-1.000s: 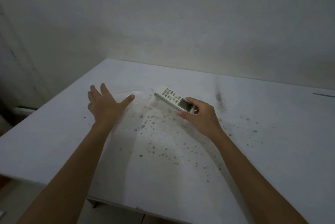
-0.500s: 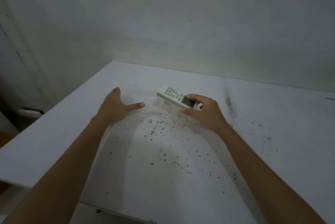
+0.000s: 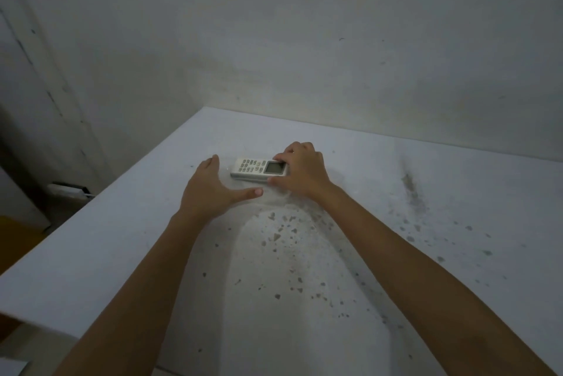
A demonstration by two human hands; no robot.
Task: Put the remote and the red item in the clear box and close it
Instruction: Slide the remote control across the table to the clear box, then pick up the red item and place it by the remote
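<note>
Wall (image 3: 304,40): plain, pale and scuffed, rising directly behind the far edge of the surface.

Surface (image 3: 137,238): a white tabletop. Dark specks are scattered across it on the near side of the remote, and a dark smear lies well to the right of the remote.

Right hand (image 3: 301,173): closed on the display end of the remote. The fingers (image 3: 289,151) curl over the far long edge and the thumb presses the near long edge, so the remote is pinched across its width.

Left hand (image 3: 210,192): spread open, palm down, holding nothing visible. It sits just beside the keypad end of the remote, to its left and nearer the camera. The thumb extends toward the right hand, below the remote. Contact between this hand and the surface cannot be determined.

Remote (image 3: 259,169): white, with a grey display at its right end and rows of buttons at its left end. It lies roughly level, face up. Whether it rests on the surface or is lifted just above it cannot be determined.
</note>
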